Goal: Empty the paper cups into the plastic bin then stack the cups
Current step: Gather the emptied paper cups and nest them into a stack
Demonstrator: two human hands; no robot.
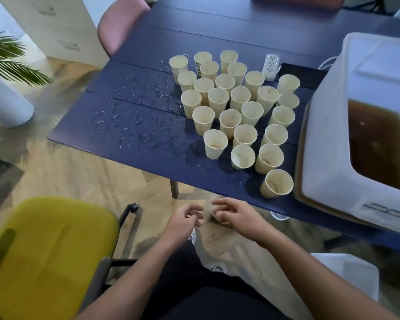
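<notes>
Bare hands low, cups still unstacked
L hand (185, 219) loosely curled, holds nothing; R hand (234, 215) fingers curled, maybe round a blurred cup, can't tell. Cups (238, 107) upright on wet tabletop (136, 125), bin (328, 144) of brown liquid beside them. Risk: careless reach tips crowded cups; slick paper slips.

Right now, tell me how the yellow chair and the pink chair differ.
The yellow chair stands nearest the person, at lower left, off the table; the pink chair sits at the far side, by the table's edge. The yellow chair's seat shows broadly; the pink chair shows only partly. Both are padded and unoccupied.
</notes>
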